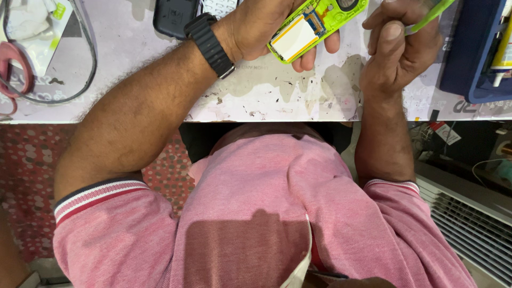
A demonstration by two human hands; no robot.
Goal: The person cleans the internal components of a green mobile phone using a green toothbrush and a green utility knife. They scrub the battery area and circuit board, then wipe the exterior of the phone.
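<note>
Fingers of my left hand point(266, 24) are wrapped around a lime-green plastic handset shell with its circuit board exposed point(314, 24), curling under its lower edge so two fingertips point(306, 61) show below it, just above the worn white table point(266, 90). The shell's long axis runs on a slant, from the low end beside those fingertips up and away toward my right hand point(400, 48), and its upper end runs out past the top of the view. A pale rectangular patch with orange edging sits on the low end, nearest my left fingertips; a small ribbon connector lies just beyond it. My right hand is the one closing the gap: its fingers are pinched on a thin lime-green plastic strip point(429, 16) that points up and outward from the thumb, away from the shell, with a narrow space between the two hands. A black strap watch point(210, 38) rides behind my left fingers on the wrist. Beyond my right knuckles sits a dark blue tray point(469, 58), and well off to the far side of my left arm lies a loop of grey cable point(85, 64).
</note>
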